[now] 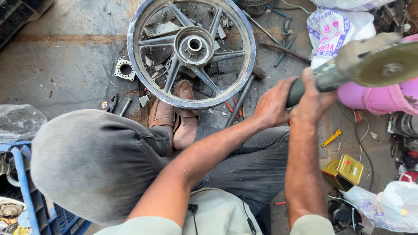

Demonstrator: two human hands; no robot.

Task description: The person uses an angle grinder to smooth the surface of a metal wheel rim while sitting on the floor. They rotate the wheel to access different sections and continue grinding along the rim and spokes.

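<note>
Gripping angle grinder (348, 65), wheel rim (191, 52) near

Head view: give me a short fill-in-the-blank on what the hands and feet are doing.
1. Both hands, left hand and right hand, grip one ____.
2. The grinder's disc hangs over a ____ bucket.
3. A brown shoe rests on the rim of the spoked ____.

Missing words: angle grinder; pink; wheel

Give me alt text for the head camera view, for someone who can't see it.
Seen from above, a seated person's left hand and right hand both grip an angle grinder raised at the right. A grey spoked alloy wheel lies flat on the concrete floor, its near rim by their brown shoes.
</note>
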